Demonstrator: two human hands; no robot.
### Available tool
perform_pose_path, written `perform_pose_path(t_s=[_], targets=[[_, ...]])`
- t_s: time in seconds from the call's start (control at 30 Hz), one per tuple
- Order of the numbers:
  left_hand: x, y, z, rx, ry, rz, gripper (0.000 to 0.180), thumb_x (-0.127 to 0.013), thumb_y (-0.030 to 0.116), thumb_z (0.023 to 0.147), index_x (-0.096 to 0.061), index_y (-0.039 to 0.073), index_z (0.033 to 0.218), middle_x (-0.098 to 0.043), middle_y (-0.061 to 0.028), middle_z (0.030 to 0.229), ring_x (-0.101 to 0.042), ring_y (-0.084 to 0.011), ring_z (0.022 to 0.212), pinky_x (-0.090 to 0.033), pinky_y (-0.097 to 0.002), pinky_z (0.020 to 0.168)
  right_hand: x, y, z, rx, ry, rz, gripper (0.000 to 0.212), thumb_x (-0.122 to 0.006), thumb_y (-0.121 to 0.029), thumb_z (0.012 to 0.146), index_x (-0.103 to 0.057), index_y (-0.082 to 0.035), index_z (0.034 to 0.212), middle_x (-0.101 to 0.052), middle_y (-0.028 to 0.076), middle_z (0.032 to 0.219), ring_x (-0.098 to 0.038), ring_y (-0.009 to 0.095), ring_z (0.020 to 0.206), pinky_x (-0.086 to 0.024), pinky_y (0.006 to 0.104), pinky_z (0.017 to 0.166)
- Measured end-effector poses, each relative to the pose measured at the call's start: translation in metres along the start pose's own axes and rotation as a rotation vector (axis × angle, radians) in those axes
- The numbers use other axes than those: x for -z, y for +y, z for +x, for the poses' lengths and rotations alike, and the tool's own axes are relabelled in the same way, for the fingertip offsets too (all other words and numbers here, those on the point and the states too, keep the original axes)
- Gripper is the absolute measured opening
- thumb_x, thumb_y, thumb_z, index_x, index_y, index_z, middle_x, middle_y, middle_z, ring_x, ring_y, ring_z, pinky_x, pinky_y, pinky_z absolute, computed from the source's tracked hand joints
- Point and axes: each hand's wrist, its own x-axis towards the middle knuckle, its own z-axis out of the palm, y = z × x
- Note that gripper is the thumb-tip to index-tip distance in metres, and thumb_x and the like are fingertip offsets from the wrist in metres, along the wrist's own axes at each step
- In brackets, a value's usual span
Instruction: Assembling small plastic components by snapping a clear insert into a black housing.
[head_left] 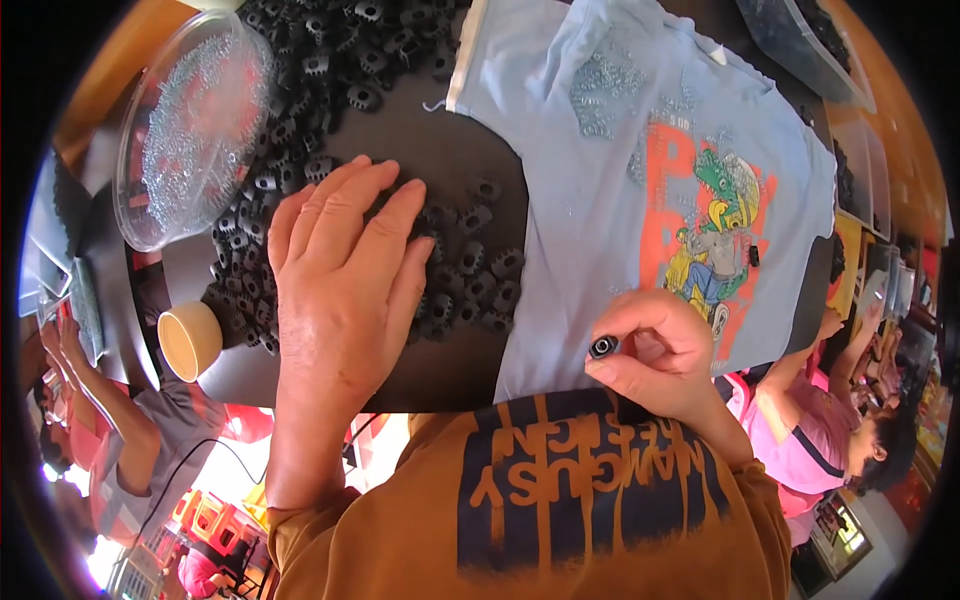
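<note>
Black part (603,347): one in right grip (672,362); one shirt (570,260).

Black pile (297,118) — cut off above, springs (200,125) — blurred

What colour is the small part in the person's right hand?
The small part is mostly black; the head view shows it best.

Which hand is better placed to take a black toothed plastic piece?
Probably the left hand: it is spread over the black toothed plastic pieces, while the right hand pinches a small black cylindrical part.
</note>
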Motion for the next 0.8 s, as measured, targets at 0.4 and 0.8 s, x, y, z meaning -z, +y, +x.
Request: perform_pose_path(t_s=[0.4, 0.8], targets=[[0.002, -0.023, 0.036, -0.023, -0.125, 0.129, 0.046, -0.067, 0.018, 0.081, -0.056, -0.002, 0.121, -0.050, -0.0185, 0.133, -0.047, -0.0356, 0.121, -0.035, -0.0444, 0.103, 0.004, -0.002, 0.002, -0.060, -0.036, 0.000, 0.025, -0.076, -0.002, 0.077, -0.063, -0.003, 0.098, -0.064, 0.004, 0.081, -0.059, 0.009, 0.069, -0.040, 0.0211, 0.051], [0.001, -0.017, 0.056, -0.074, -0.086, -0.076, 0.043, -0.069, 0.018, 0.079, -0.059, -0.002, 0.116, -0.056, -0.0190, 0.123, -0.054, -0.0370, 0.110, -0.042, -0.0436, 0.095, 0.004, -0.003, 0.004, -0.076, -0.030, -0.001, 0.025, -0.076, -0.002, 0.077, -0.064, -0.003, 0.099, -0.063, 0.003, 0.079, -0.059, 0.008, 0.067, -0.039, 0.0206, 0.048]])
